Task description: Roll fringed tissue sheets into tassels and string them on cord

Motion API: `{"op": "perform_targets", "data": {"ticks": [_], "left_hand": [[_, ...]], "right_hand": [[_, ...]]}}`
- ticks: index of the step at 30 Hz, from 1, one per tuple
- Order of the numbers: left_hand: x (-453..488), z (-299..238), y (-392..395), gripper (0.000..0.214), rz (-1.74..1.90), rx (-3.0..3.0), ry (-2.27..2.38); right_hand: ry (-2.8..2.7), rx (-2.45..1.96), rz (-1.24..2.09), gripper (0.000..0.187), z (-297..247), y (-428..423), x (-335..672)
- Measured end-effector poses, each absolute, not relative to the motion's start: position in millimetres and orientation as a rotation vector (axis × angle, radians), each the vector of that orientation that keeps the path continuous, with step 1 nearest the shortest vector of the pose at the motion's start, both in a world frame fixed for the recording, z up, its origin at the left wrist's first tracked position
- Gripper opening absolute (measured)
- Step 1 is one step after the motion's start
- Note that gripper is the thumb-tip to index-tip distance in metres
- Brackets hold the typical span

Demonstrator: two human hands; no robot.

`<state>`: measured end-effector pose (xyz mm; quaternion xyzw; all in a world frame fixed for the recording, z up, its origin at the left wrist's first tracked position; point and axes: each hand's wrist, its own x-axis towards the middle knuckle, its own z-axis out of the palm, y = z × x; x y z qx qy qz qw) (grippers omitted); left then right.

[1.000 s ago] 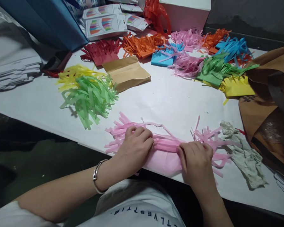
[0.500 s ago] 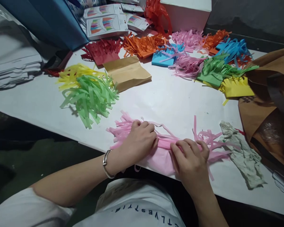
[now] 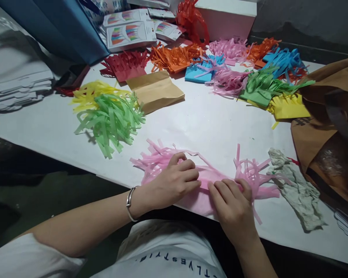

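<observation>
A sheet of pink tissue paper (image 3: pixel 195 201), cut into fringe at its left and right ends, lies at the table's front edge. My left hand (image 3: pixel 174 180) is on its left part, fingers bent and closed at the folded band in the middle. On the right of that band, my right hand (image 3: pixel 233 204) grips the paper with curled fingers pressed together. The undersides of both hands and the thumbs are mostly hidden. A loose pink strip arches behind the hands. Crumpled pale grey-green paper (image 3: pixel 300 193) lies just right of the fringe.
Light green fringe (image 3: pixel 111 119) and yellow fringe (image 3: pixel 97 92) lie at left, beside a folded tan paper (image 3: pixel 156 90). Several coloured fringed bundles, including a red one (image 3: pixel 126 65), line the back. A brown bag (image 3: pixel 327 135) stands at right; a blue bag (image 3: pixel 55 27) and boxes (image 3: pixel 130 35) stand behind.
My left hand has shifted slightly right and down, closer to my right hand, uncovering more of the left fringe. My right hand stays at nearly the same spot on the paper.
</observation>
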<state>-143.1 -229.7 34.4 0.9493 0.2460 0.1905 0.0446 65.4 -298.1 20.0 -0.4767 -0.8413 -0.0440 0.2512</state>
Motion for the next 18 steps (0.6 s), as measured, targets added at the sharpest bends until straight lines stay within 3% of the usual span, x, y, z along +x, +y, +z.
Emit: {"op": "perform_targets", "data": {"ticks": [9,18], "left_hand": [[-148,37,-233,0.022,0.426,2.897,0.683],[-146,37,-238,0.020,0.445,2.669,1.012]], "right_hand": [[-2.177,-1.462,-0.172,0.027,18,-325,86],[-2.054,-1.588,0.007,0.013,19,-314,75]]}}
